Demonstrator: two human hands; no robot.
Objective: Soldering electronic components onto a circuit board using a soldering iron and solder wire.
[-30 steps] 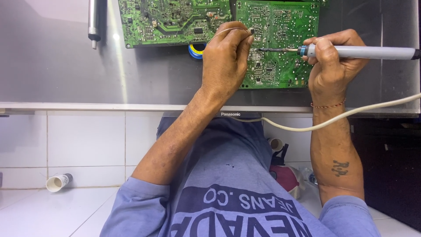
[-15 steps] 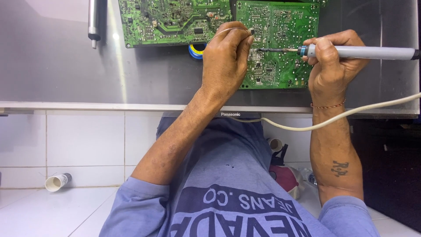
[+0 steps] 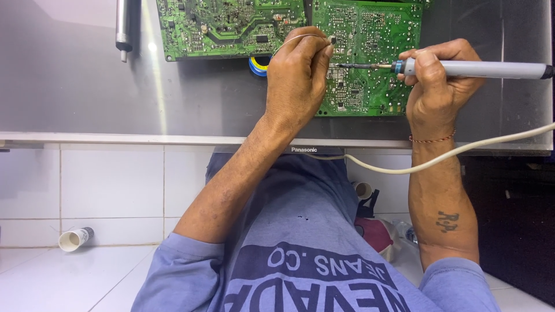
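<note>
a grey metal panel, the bare back of a flat screen, is seen spread across the upper part of the view, bordered along its near edge by a pale frame strip. two green circuit boards are laid on it side by side near the top. a small blue and yellow spool is tucked just below the left board. a silver cylindrical tool is set at the upper left, apart from the boards.
</note>
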